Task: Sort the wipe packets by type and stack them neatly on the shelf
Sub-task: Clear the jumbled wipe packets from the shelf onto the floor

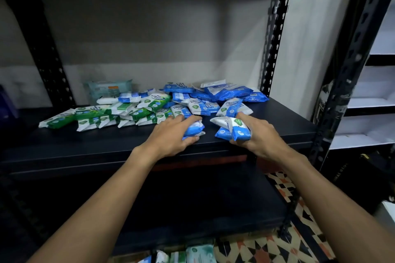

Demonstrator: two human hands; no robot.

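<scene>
On the dark shelf [267,132] lies a loose heap of wipe packets. Green-and-white packets [89,116] spread across the left part, blue-and-white packets [215,96] pile up at the middle and back right. A pale teal packet [106,89] leans against the back wall. My left hand [171,134] grips a small stack of blue packets [193,129] near the shelf's front. My right hand [256,132] holds another bunch of blue packets [233,129] just to the right of it, with a narrow gap between the two bunches.
Black perforated uprights [274,45] frame the shelf at the back and right. A lower shelf board [192,209] sits beneath my arms. More packets [198,253] lie at the bottom edge on a patterned floor [277,245]. White shelving [372,100] stands to the right.
</scene>
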